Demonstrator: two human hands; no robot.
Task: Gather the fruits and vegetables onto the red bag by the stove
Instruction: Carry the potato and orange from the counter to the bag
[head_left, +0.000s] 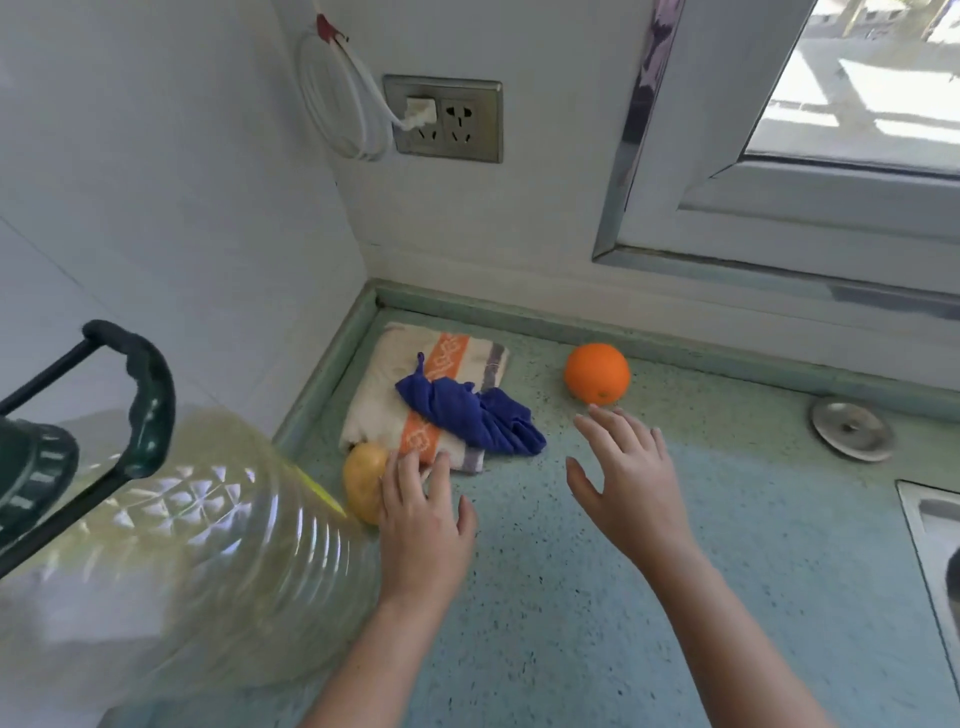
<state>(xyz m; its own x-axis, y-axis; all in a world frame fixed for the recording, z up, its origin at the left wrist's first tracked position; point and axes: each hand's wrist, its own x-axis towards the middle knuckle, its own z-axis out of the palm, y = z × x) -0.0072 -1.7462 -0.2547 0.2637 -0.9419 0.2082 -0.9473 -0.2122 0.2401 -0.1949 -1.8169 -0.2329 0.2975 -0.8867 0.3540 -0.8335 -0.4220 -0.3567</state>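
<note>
Clear ribbed plastic filled the near left: a large oil jug (171, 561) with a dark green handle, standing close against a yellowish potato (363, 480) on the speckled green counter (571, 597). The left hand (423, 525) lay open with its fingers spread over the potato's right side, seemingly touching it but not yet closed around it. Just beyond, in the far corner, sat a folded cream towel (405, 384) with orange bands, and a crumpled blue cloth (470, 413) rested on top of it. Further right, the right hand (623, 478) hovered open, palm down, fingertips just short of an orange (597, 373) that lay near the far counter edge below the window. A round metal lid (852, 428) sat well to the right, beside a sink rim (914, 514).

The red bag and stove were out of view, so both pieces would probably need carrying some way. The potato was wedged between jug and towel; a hasty grab might nudge the jug or drag the cloths. The orange could roll away from a glancing touch.
</note>
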